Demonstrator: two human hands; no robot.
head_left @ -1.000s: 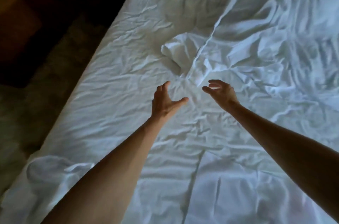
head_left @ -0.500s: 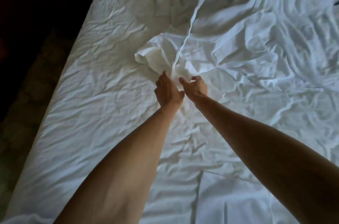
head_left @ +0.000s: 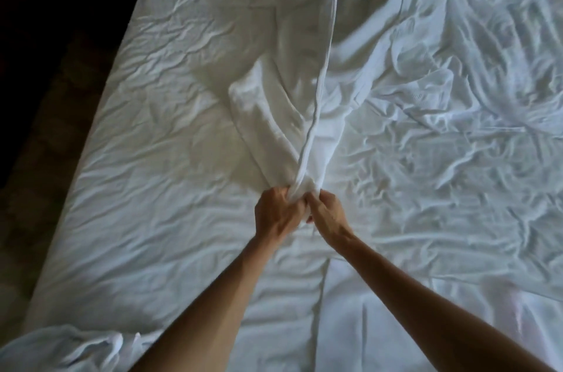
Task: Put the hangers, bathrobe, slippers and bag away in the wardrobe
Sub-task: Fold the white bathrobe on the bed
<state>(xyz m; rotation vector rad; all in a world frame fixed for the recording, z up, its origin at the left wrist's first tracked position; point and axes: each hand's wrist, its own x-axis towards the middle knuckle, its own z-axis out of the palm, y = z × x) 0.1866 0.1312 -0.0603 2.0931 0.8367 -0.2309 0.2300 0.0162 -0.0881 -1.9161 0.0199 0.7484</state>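
This was a bedroom, likely in a home or a hotel, seen in dim light. A wide bed (head_left: 158, 219) filled nearly the whole view, covered by a crumpled white sheet (head_left: 457, 189) that ran from the near edge to the far one, with a white bathrobe (head_left: 304, 115) of ribbed cloth lying across its middle. Down the left side the bed's edge dropped to a dark floor (head_left: 45, 158), whose surface was too dim to make out.
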